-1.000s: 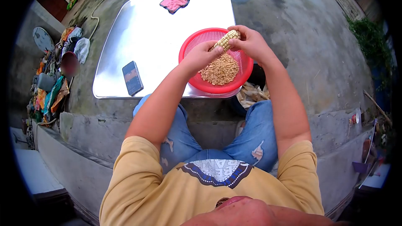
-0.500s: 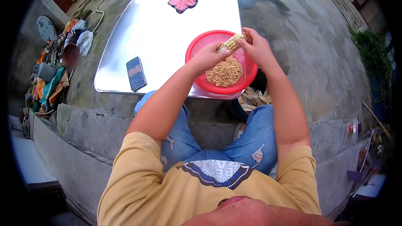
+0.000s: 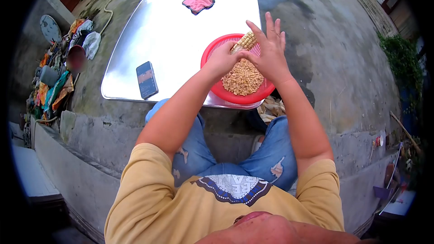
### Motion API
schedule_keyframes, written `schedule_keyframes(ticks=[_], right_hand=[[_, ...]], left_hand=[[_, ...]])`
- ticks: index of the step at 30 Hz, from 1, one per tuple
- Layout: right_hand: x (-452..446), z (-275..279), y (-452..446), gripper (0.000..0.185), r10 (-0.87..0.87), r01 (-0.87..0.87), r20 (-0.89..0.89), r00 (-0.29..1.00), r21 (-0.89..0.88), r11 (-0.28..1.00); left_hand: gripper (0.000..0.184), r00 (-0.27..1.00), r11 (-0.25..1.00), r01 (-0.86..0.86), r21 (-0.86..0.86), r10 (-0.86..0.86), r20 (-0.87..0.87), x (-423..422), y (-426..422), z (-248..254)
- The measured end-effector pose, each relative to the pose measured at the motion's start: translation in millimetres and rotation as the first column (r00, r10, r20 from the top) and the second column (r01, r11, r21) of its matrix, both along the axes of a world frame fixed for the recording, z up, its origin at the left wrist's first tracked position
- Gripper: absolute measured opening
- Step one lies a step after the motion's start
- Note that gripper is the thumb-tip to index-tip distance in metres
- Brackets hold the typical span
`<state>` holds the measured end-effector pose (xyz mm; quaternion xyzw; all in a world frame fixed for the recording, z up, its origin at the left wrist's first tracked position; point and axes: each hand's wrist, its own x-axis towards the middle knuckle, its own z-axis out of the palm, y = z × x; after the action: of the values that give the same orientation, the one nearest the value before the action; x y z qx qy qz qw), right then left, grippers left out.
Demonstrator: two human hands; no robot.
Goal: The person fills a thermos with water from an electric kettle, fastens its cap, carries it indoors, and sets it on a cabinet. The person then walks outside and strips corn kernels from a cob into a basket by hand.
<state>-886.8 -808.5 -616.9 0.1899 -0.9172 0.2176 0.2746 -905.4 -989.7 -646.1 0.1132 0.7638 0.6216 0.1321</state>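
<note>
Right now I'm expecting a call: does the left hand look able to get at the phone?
Likely yes, if the left hand releases the corn cob: the phone lies uncovered on the table, to the left of the red basket.

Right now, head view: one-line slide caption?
Left hand grips a corn cob, right hand with fingers spread beside it, over a red basket of loose kernels on a shiny table.

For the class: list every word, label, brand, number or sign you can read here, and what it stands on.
"BET": apparently, on the chest print of the yellow T-shirt; the lettering below it is too distorted to read surely.
Smartphone: screen text too small to read.
No other text is legible.
</note>
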Motion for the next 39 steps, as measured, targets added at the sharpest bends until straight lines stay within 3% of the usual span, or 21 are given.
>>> schedule_keyframes(ticks=[1, 2, 5, 7, 9, 13, 19, 25, 31, 37, 39], right_hand=[[-6, -1, 11, 0.077, -0.022, 0.022, -0.02, 1.0, -0.005, 1.0], [-12, -1, 18, 0.075, -0.035, 0.028, -0.083, 0.996, -0.083, 0.996], [-20, -4, 32, 0.074, 0.073, 0.055, 0.213, 0.974, -0.54, 0.84], [-25, -13, 33, 0.061, 0.299, 0.018, 0.294, 0.908, -0.74, 0.672], [-22, -13, 29, 0.049, 0.552, 0.091, 0.351, 0.756, -0.892, 0.443], [-19, -10, 28, 0.038, 0.542, 0.044, 0.366, 0.756, -0.855, 0.516], [-19, -12, 24, 0.034, 0.498, 0.044, 0.339, 0.798, -0.858, 0.512], [-20, -15, 23, 0.033, 0.486, 0.029, 0.338, 0.806, -0.843, 0.537], [-22, -22, 22, 0.033, 0.472, 0.029, 0.343, 0.812, -0.831, 0.555], [-23, -19, 25, 0.033, 0.448, 0.041, 0.351, 0.822, -0.822, 0.568], [-23, -19, 23, 0.033, 0.455, 0.046, 0.351, 0.819, -0.829, 0.557]], left_hand=[[0.044, 1.0, 0.997, 0.021, -0.076, -0.02, 0.018, 1, 0, 5], [0.044, 0.999, 0.999, 0.03, -0.018, -0.03, 0.03, 3, 0, 6], [0.043, 0.995, 0.99, 0.065, 0.129, -0.074, 0.064, 4, 0, 2], [0.042, 0.989, 0.977, 0.117, 0.18, -0.131, 0.071, 2, 0, -1], [0.042, 0.986, 0.986, 0.15, 0.08, -0.155, 0.057, 7, 2, 7], [0.041, 0.988, 0.988, 0.153, 0.004, -0.153, 0.031, 15, 7, 13], [0.04, 0.971, 0.969, 0.221, 0.109, -0.229, 0.068, 8, 3, 1], [0.035, 0.991, 0.987, 0.132, -0.096, -0.135, -0.022, 11, 8, 1], [0.03, 0.986, 0.986, 0.167, -0.03, -0.167, -0.015, 9, 3, -5], [0.031, 0.969, 0.964, 0.217, 0.151, -0.232, 0.09, 11, 1, 3], [0.034, 0.968, 0.972, 0.222, 0.077, -0.229, 0.105, 10, 3, 9]])
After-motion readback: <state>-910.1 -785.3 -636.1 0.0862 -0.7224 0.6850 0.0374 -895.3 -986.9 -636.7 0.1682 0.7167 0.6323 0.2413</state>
